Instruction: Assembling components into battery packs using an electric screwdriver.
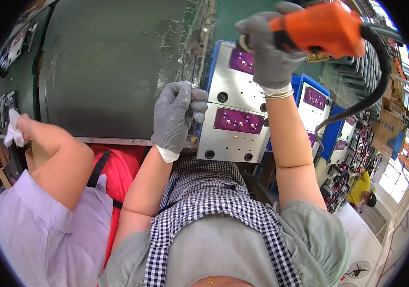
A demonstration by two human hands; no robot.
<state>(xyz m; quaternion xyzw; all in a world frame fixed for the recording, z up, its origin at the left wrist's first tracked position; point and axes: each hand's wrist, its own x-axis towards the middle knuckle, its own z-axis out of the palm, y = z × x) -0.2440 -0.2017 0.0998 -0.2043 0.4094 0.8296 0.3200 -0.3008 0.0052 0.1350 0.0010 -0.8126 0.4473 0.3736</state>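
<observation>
My right hand point(274, 52), in a grey glove, is wrapped round the dark front part of an orange corded power tool point(326, 29). It holds the tool above the far end of a silver metal panel point(214, 138) with purple plates and blue edging. The tool's tip is mostly hidden by the hand and blurred. Beside the panel's left edge, my left hand point(173, 112), also gloved, is closed with its fingers curled. Whatever it may hold cannot be made out. Brass studs stand on the nearer purple plate point(239, 120).
A black cable point(385, 71) loops from the tool down the right side. Similar blue-edged panels point(313, 103) stand to the right. A dark green work surface point(104, 71) spreads to the left. Close on my left is a co-worker's arm point(63, 148), with a white cloth in hand.
</observation>
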